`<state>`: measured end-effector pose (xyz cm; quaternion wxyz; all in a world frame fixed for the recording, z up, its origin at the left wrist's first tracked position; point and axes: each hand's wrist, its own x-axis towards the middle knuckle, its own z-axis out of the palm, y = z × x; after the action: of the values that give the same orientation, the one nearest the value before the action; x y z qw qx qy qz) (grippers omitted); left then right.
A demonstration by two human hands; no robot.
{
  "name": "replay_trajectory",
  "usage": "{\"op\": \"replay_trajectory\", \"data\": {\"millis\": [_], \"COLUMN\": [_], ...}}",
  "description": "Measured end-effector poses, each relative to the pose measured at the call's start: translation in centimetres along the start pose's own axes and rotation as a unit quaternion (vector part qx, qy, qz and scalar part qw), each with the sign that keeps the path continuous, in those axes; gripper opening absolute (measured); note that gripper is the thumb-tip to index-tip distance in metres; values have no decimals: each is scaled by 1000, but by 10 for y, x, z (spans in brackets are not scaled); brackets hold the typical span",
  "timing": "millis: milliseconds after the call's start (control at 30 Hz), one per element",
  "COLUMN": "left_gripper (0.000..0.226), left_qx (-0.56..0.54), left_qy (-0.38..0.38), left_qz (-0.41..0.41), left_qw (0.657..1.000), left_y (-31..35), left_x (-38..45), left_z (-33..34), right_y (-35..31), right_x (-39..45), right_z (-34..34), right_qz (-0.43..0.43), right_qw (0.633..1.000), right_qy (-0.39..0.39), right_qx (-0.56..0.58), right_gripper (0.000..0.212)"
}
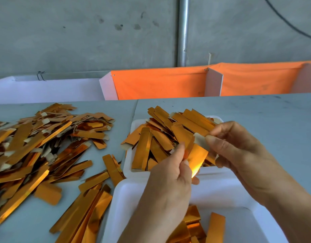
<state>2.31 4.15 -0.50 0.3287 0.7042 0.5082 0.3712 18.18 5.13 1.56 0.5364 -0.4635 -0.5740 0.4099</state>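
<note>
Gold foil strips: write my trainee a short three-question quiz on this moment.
1. True or false: the left hand and right hand hold one gold foil strip together.
2. The right hand pinches the strip's: A. pale end tab; B. shiny middle; C. nothing.
3. Fill in: the loose pile of strips lies on the table, to the ___ of the far white tray.
Key: 1 true; 2 A; 3 left.

Workshop: bare concrete wall [81,32], metal pipe [183,32], grey bench [256,111] heaped with gold card strips [37,146] (many alike).
</note>
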Motion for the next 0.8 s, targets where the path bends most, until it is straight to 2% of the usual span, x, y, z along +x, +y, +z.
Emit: {"op": "replay_trajectory", "data": {"millis": [67, 167, 367, 500, 600, 700, 800], "left_gripper": [47, 47, 50, 52, 52, 51, 49], "left_qx": [24, 53, 106, 125, 139, 144, 105], "left_qy": [20, 34, 48, 63, 64, 52, 40], "left_qz": [26, 50, 75, 72, 76, 75, 84], "left_qw": [999, 997, 990, 988, 985, 985, 990], "left_y": [1, -1, -1, 0, 0, 1, 4], "left_x": [1, 1, 1, 2, 2, 2, 0], "left_z": [2, 4, 5, 8, 7, 7, 5], "right_y": [-3, -4, -7, -9, -6, -3, -3], "right_x": [0, 0, -1, -2, -1, 1, 0], "right_z": [0, 3, 3, 4, 6, 2, -4], "right_qz": [-22, -6, 50, 42, 35, 69, 95], "right_qw": [999, 994, 988, 986, 981, 988, 988], "right_qy": [7, -14, -47, -43, -21, -38, -113], "right_qx": [-49, -113, -140, -155, -189, -133, 39], "right_gripper": [27, 29, 32, 15, 11, 11, 14]}}
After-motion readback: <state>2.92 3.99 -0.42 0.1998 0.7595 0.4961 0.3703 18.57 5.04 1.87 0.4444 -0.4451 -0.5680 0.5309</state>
